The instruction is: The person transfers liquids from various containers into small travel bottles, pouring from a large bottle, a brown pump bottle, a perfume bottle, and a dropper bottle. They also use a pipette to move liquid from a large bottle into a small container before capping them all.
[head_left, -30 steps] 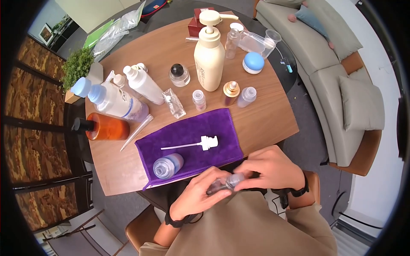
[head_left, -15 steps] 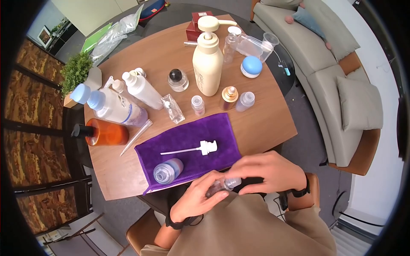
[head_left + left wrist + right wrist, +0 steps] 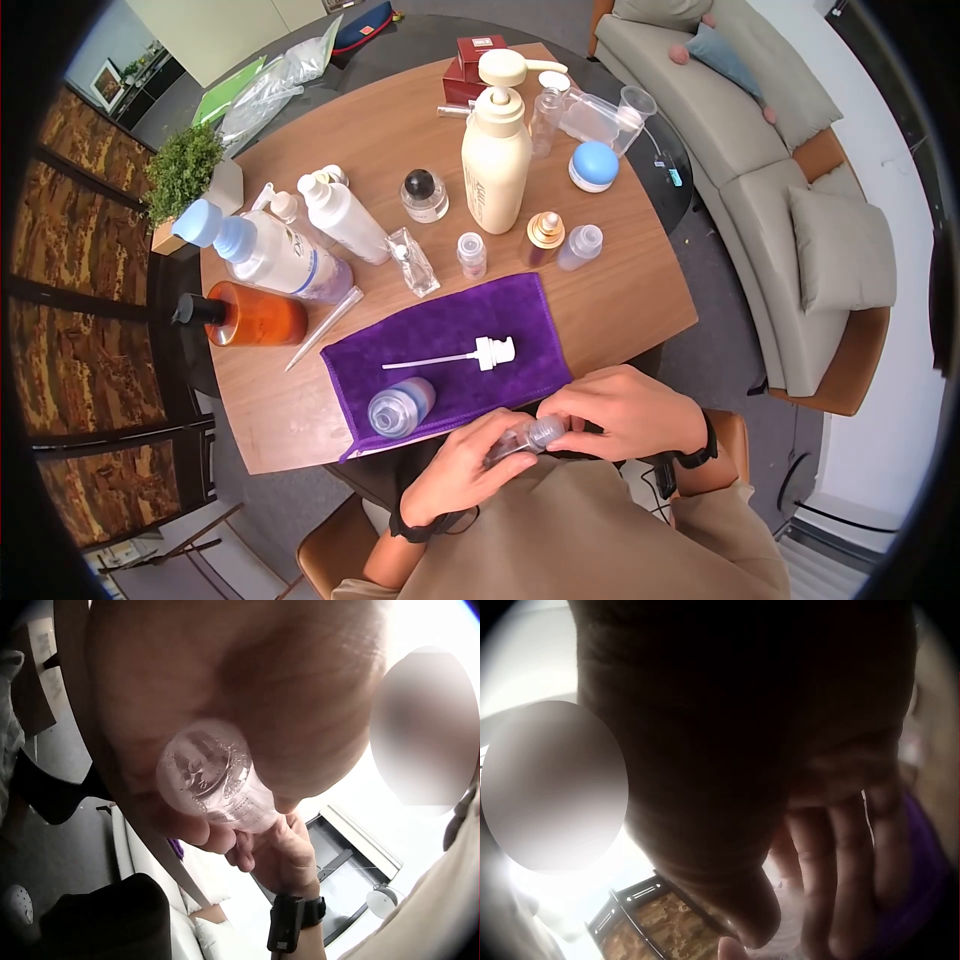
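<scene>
Over the lap, at the table's near edge, my left hand grips a small clear bottle lying tilted. Its base faces the camera in the left wrist view, with the palm and fingers wrapped round the clear bottle. My right hand pinches the bottle's translucent cap between thumb and fingers. On the purple cloth just beyond lie a white pump head with its tube and a clear bluish bottle without a pump, its open neck toward me.
Several bottles stand behind the cloth: a tall cream pump bottle, a black-capped bottle, a gold-topped bottle. An orange bottle and a pipette lie left. A blue-lidded jar sits right.
Half a second ago my right fingers were spread and lifted off the cap; now they are back round it. My left hand has kept hold of the clear bottle throughout.
</scene>
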Tool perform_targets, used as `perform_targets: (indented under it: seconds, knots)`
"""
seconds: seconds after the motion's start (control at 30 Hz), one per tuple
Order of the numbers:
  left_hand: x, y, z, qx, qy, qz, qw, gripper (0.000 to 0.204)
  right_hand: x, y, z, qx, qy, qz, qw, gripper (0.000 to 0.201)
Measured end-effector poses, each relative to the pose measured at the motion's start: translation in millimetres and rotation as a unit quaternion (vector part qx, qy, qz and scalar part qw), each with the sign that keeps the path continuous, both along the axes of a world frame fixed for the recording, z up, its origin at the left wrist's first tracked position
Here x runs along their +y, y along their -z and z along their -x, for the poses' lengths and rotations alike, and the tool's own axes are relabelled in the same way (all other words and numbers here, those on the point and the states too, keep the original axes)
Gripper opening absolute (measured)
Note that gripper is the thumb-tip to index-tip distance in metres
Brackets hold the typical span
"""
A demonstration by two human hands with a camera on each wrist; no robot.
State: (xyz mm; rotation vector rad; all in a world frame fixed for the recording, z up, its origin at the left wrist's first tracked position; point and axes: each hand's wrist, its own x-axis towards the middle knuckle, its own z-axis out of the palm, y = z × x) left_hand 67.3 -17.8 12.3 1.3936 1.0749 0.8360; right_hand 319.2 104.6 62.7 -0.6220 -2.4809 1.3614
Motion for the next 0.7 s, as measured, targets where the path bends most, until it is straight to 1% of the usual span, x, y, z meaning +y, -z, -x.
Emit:
perform_targets:
  seconds: [0.1, 0.13, 0.2, 0.23, 0.3, 0.33, 0.4, 0.5, 0.53, 0.57, 0.63, 0.7]
  knots:
    - [1, -4, 2, -0.007, 0.009, 0.006, 1.000, 0.044, 1, -3, 2, 0.005, -0.009, 0.000, 1.000, 0.024]
    - [2, -5, 0, -0.008, 0.008, 0.005, 1.000, 0.044, 3, -7, 0, 0.017, 0.001, 0.011, 1.000, 0.025]
    - [4, -6, -7, -0.014, -0.045, -0.074, 0.996, 0.043, 9, -22, -5, 0.026, 0.008, 0.020, 0.999, 0.026]
    - [3, -5, -6, -0.015, -0.046, -0.076, 0.996, 0.043, 13, -35, -8, 0.042, 0.056, 0.021, 0.997, 0.027]
    - [-1, -4, -3, -0.026, -0.046, 0.068, 0.996, 0.039, 18, -43, -16, 0.074, 0.160, 0.003, 0.984, 0.031]
    - [-3, -2, -2, -0.026, -0.045, 0.066, 0.996, 0.039, 22, -43, -17, 0.072, 0.194, -0.029, 0.978, 0.031]
    - [-4, 5, -2, -0.001, -0.055, 0.030, 0.998, 0.033, 31, -41, -13, 0.060, 0.251, -0.091, 0.962, 0.029]
    - [-4, 2, 1, 0.013, -0.033, 0.046, 0.998, 0.031, 40, -29, -5, 0.027, 0.276, -0.129, 0.952, 0.026]
    - [-4, 2, 0, 0.011, -0.035, 0.044, 0.998, 0.031, 43, -24, -1, 0.038, 0.267, -0.133, 0.954, 0.028]
    - [-5, 3, -1, 0.004, -0.042, 0.032, 0.999, 0.027, 45, -21, 0, 0.037, 0.266, -0.135, 0.954, 0.028]
    - [-6, 3, -2, -0.004, -0.050, 0.018, 0.999, 0.023, 48, -18, 1, 0.002, 0.244, -0.139, 0.960, 0.032]
    - [-7, 0, -1, 0.008, -0.052, 0.027, 0.998, 0.022, 50, -22, 2, -0.006, 0.237, -0.157, 0.959, 0.035]
